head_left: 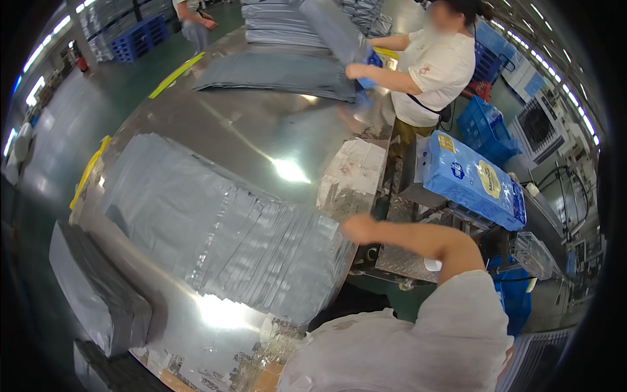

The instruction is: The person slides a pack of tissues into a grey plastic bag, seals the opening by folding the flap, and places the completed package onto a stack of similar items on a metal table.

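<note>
Bags of flat grey plastic (pixel 261 242) fanned across the shiny metal table (pixel 241 140), beside the bare right hand (pixel 358 230).
I can't tell if its fingers pinch anything. The bags look slippery, so a bump could make them slide apart.

Right hand (pixel 358 230) smeared, left hand out of sight

Fingers blur at the edge of the grey bags (pixel 255 242); contact cannot be told. Beyond the hand, the raised bag (pixel 334 32) near a co-worker (pixel 434 81) is blurred; the top edge cuts off a tall stack (pixel 281 29) and a farther person (pixel 191 23).
</note>
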`<act>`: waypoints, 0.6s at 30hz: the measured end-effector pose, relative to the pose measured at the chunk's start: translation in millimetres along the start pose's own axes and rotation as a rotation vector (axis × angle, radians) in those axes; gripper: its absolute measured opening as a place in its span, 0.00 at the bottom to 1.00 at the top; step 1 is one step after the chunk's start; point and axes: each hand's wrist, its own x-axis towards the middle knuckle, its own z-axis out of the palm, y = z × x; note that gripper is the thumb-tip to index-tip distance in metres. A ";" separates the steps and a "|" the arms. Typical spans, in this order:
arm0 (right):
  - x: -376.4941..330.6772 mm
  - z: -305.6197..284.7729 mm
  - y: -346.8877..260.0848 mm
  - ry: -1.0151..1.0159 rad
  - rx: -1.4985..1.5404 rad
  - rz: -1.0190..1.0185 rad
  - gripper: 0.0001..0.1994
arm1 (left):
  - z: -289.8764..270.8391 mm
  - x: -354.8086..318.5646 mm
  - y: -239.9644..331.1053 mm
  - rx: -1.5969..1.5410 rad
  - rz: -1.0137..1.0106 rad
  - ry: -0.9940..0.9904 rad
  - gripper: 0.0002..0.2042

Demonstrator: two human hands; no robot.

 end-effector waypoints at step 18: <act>-45.9 -62.9 237.2 -0.676 -0.903 0.541 0.15 | 170.3 127.6 184.2 0.197 0.526 -0.007 0.09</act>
